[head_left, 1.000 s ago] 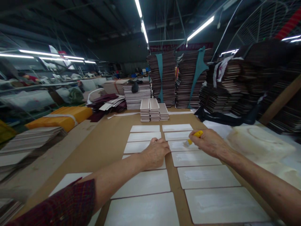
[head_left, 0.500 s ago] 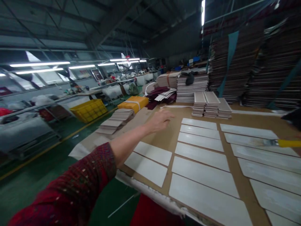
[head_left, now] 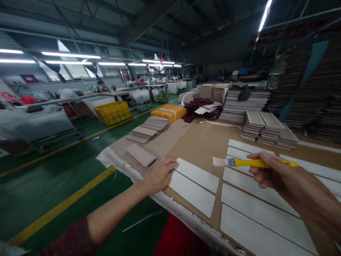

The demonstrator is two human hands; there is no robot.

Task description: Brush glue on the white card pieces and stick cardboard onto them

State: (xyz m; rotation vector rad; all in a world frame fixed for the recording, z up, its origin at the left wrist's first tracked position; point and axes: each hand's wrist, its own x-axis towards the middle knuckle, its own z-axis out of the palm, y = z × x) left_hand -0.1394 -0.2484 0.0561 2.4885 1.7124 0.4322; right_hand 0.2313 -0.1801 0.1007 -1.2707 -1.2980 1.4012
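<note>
Hands at a brown-covered surface (head_left: 202,140). The right hand (head_left: 283,177) is clamped around the handle of a yellow-handled brush (head_left: 252,163), whose pale bristles point left, above the brown covering. The left hand (head_left: 161,174) has its fingers curled at the left end of a pair of white panels (head_left: 198,175), touching the upper one; whether they grip it cannot be told. The two panels lie flat, edge beside edge, near the surface's front border. To their right, a column of white panels (head_left: 262,213) extends partly beneath the right hand. Left of the pair rests a small stack of greyish boards (head_left: 141,153); farther back lies a yellow bundle (head_left: 170,111) with a white band. Upper right: a red banner (head_left: 295,32), any lettering too dim to read.
</note>
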